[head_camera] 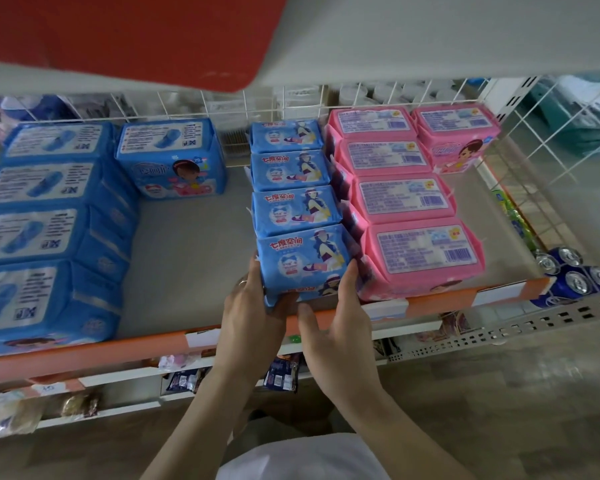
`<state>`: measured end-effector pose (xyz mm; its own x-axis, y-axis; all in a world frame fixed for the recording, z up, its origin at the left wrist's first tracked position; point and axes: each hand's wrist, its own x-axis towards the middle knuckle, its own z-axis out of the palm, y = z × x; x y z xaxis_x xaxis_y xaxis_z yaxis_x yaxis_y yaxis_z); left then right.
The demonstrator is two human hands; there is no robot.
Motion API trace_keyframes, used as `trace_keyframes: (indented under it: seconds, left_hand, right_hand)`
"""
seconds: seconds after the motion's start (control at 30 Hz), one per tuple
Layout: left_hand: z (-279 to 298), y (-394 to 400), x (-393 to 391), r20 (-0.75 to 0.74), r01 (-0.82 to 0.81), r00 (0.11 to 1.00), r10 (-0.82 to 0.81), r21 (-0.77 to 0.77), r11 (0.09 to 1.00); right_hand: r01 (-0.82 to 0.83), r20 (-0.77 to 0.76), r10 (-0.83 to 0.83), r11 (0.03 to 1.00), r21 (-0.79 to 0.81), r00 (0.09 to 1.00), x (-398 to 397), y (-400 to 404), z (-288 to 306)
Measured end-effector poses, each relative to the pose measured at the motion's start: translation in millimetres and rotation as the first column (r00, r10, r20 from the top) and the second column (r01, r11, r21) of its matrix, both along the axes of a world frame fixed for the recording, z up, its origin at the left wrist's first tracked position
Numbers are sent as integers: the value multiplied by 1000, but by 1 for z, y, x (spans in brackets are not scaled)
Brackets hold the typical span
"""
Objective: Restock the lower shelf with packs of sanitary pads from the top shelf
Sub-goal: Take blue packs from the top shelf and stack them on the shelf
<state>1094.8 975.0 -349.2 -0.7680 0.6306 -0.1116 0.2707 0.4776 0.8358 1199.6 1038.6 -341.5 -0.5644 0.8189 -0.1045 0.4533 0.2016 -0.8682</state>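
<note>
A light-blue pack of sanitary pads point(303, 261) with a cartoon figure sits at the front of a row of the same packs point(290, 174) on the lower shelf point(187, 244). My left hand point(250, 306) holds its left side, thumb under the front corner. My right hand point(340, 306) presses its right side with fingers along the edge, against the pink packs. The pack rests at the shelf's orange front lip point(437, 301).
Several pink packs point(402, 199) fill the row to the right, darker blue packs point(49, 220) the left. A bare gap lies between the blue rows. A white wire fence point(534, 161) bounds the shelf. Blue cans point(572, 275) stand at right. An upper shelf's underside point(395, 36) overhangs.
</note>
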Motion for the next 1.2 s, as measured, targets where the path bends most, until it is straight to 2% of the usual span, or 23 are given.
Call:
trace_keyframes:
  seconds: [0.27, 0.5, 0.87, 1.03, 1.2]
  left_hand:
    - [-3, 3, -5, 7, 0, 1000, 0, 10, 1000]
    - [4, -2, -2, 31, 26, 999, -26, 12, 1000]
    - [2, 1, -17, -28, 52, 998, -52, 16, 999]
    - [0, 3, -18, -22, 49, 999, -48, 32, 998]
    - [0, 8, -23, -64, 51, 997, -50, 20, 998]
  right_hand:
    - [-14, -13, 14, 1000, 2, 1000, -3, 4, 0]
    - [0, -12, 0, 998, -61, 1000, 12, 3, -1]
    - [-6, 3, 6, 998, 55, 1000, 2, 5, -2]
    - [-31, 116, 13, 986, 161, 993, -3, 9, -6]
    - [-37, 138, 13, 985, 168, 990, -9, 12, -3]
